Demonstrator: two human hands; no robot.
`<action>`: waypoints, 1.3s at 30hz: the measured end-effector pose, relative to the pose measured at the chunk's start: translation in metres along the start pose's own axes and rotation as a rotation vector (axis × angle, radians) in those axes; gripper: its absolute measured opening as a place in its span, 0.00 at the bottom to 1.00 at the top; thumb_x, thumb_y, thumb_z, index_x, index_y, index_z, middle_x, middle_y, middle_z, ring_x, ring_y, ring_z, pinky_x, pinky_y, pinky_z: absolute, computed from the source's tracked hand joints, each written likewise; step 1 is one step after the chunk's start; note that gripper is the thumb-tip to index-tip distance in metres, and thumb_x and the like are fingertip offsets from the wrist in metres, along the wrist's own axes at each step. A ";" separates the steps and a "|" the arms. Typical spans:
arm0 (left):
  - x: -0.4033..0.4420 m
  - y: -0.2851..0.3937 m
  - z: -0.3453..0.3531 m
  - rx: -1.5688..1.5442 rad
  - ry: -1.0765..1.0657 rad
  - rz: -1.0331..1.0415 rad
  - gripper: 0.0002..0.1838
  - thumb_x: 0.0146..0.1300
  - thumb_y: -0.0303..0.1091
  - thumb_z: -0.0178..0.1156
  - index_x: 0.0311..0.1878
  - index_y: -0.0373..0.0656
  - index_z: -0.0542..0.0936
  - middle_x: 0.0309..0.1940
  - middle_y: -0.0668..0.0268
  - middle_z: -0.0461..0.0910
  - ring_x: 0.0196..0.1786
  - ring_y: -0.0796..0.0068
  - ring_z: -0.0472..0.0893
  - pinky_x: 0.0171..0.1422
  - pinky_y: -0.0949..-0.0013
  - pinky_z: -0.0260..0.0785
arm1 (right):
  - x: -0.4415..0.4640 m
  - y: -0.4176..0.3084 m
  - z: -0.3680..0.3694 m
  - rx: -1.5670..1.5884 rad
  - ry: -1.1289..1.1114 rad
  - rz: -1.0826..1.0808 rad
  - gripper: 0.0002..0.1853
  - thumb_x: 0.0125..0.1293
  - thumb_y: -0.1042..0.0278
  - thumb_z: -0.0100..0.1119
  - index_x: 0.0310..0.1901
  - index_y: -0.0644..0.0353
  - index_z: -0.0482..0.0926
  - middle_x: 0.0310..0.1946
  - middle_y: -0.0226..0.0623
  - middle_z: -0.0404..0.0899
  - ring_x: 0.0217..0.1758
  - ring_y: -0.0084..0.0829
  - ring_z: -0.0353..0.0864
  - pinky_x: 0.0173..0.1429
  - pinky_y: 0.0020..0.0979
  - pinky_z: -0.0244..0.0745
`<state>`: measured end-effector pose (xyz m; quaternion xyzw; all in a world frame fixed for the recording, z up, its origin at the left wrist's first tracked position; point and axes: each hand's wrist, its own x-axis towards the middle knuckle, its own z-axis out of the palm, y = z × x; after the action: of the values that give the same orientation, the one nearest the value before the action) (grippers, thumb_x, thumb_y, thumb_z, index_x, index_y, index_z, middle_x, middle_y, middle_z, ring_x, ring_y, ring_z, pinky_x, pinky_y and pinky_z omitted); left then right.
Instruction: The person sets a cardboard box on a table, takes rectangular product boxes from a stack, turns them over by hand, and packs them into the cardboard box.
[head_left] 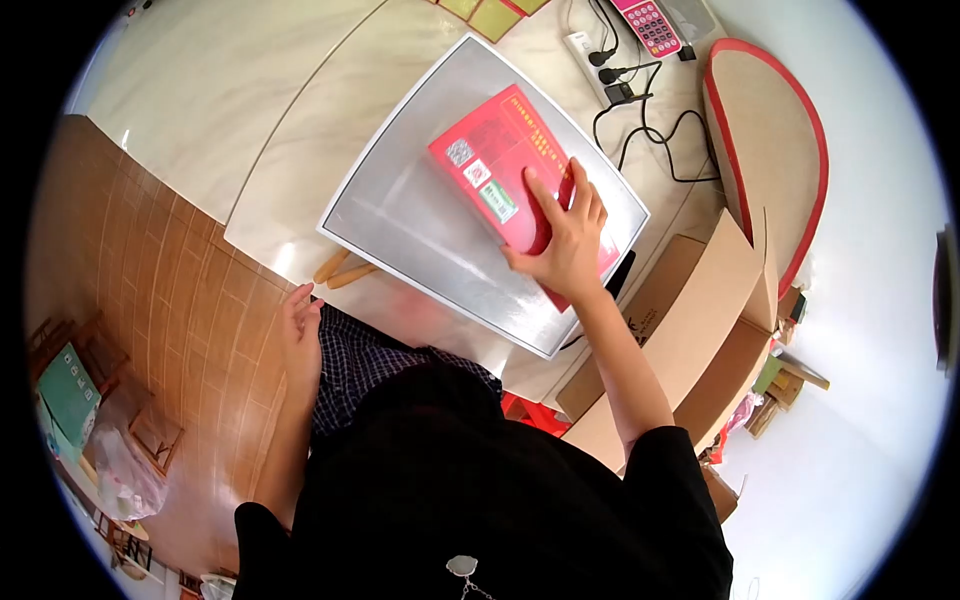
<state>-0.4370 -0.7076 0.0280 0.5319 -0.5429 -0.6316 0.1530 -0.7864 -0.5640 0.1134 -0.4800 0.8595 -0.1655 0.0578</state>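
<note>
My right hand [568,236] grips a red box [490,150] by its near side, thumb and fingers spread across it. Yellow lettering, a QR code and a green-and-white label show on the box. It is tilted over a grey flat panel with a white rim [400,215]; I cannot tell whether it rests on the panel. My left hand [302,325] hangs by the table's near edge, holding nothing, with its fingers loosely bent and apart. Close to it, two wooden handle-like sticks [345,272] lie on the table.
An open cardboard box [690,330] stands right of the panel. A power strip [598,70] with black cables and a pink calculator [650,27] lie at the back right, near a red-edged beige panel [775,130]. The marbled table [270,75] extends left above a wood-look floor [180,260].
</note>
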 end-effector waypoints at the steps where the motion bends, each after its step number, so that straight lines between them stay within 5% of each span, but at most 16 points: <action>1: -0.001 -0.001 -0.002 -0.018 -0.005 -0.017 0.18 0.70 0.27 0.47 0.62 0.37 0.71 0.52 0.60 0.75 0.54 0.71 0.77 0.60 0.71 0.65 | 0.005 0.005 0.001 -0.010 0.011 -0.009 0.50 0.30 0.47 0.73 0.66 0.35 0.71 0.68 0.59 0.53 0.66 0.59 0.59 0.67 0.55 0.54; 14: -0.039 0.010 -0.022 0.000 -0.003 -0.052 0.16 0.70 0.28 0.46 0.59 0.39 0.73 0.39 0.67 0.75 0.50 0.75 0.76 0.57 0.73 0.65 | 0.028 0.030 0.008 -0.162 0.129 -0.006 0.47 0.41 0.39 0.68 0.69 0.35 0.67 0.68 0.56 0.56 0.66 0.58 0.61 0.69 0.54 0.55; 26: -0.052 0.001 -0.025 -0.102 -0.078 0.039 0.15 0.71 0.29 0.48 0.58 0.40 0.74 0.52 0.64 0.77 0.51 0.75 0.79 0.54 0.73 0.67 | -0.101 -0.032 0.003 -0.084 0.044 0.056 0.50 0.34 0.51 0.72 0.67 0.38 0.69 0.68 0.58 0.52 0.64 0.59 0.59 0.66 0.54 0.57; 31: -0.043 0.025 -0.010 -0.131 -0.188 0.126 0.14 0.72 0.30 0.48 0.57 0.41 0.75 0.53 0.63 0.77 0.51 0.75 0.79 0.55 0.73 0.67 | -0.155 -0.057 -0.003 0.006 0.006 0.135 0.49 0.36 0.47 0.73 0.67 0.40 0.69 0.69 0.59 0.52 0.66 0.60 0.58 0.70 0.56 0.51; 32: -0.040 0.030 -0.004 -0.133 -0.191 0.136 0.14 0.72 0.30 0.48 0.57 0.41 0.75 0.53 0.63 0.77 0.51 0.75 0.79 0.55 0.73 0.67 | -0.163 -0.061 -0.012 0.010 -0.035 0.194 0.48 0.41 0.50 0.72 0.69 0.45 0.67 0.70 0.55 0.51 0.68 0.53 0.60 0.70 0.49 0.57; 34: -0.036 0.044 0.011 -0.144 -0.288 0.176 0.15 0.72 0.32 0.47 0.58 0.41 0.74 0.53 0.63 0.78 0.51 0.74 0.79 0.55 0.72 0.67 | -0.179 -0.041 -0.006 0.748 0.042 0.340 0.48 0.44 0.49 0.72 0.70 0.45 0.65 0.68 0.53 0.58 0.67 0.45 0.64 0.68 0.42 0.62; 35: -0.037 0.053 0.022 -0.143 -0.353 0.184 0.18 0.74 0.39 0.47 0.61 0.42 0.71 0.55 0.62 0.76 0.53 0.73 0.78 0.56 0.70 0.67 | -0.180 -0.058 -0.037 1.172 -0.090 0.613 0.47 0.48 0.51 0.71 0.72 0.51 0.63 0.66 0.48 0.65 0.64 0.38 0.71 0.64 0.34 0.69; 38: -0.065 0.095 0.066 -0.171 -0.628 0.173 0.28 0.74 0.52 0.45 0.67 0.43 0.66 0.61 0.60 0.72 0.61 0.69 0.74 0.65 0.64 0.64 | -0.210 -0.059 -0.048 2.237 0.088 0.655 0.42 0.55 0.49 0.66 0.68 0.59 0.64 0.62 0.41 0.71 0.60 0.37 0.74 0.59 0.35 0.75; 39: -0.075 0.105 0.082 -0.150 -0.668 0.187 0.28 0.74 0.52 0.45 0.67 0.43 0.66 0.61 0.60 0.72 0.61 0.69 0.74 0.65 0.64 0.64 | -0.208 -0.057 -0.043 2.299 0.042 0.273 0.40 0.59 0.41 0.61 0.67 0.57 0.65 0.61 0.40 0.72 0.59 0.36 0.75 0.60 0.38 0.75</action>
<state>-0.5174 -0.6450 0.1416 0.2313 -0.5615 -0.7920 0.0627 -0.6409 -0.4058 0.1609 -0.0445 0.2472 -0.8498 0.4635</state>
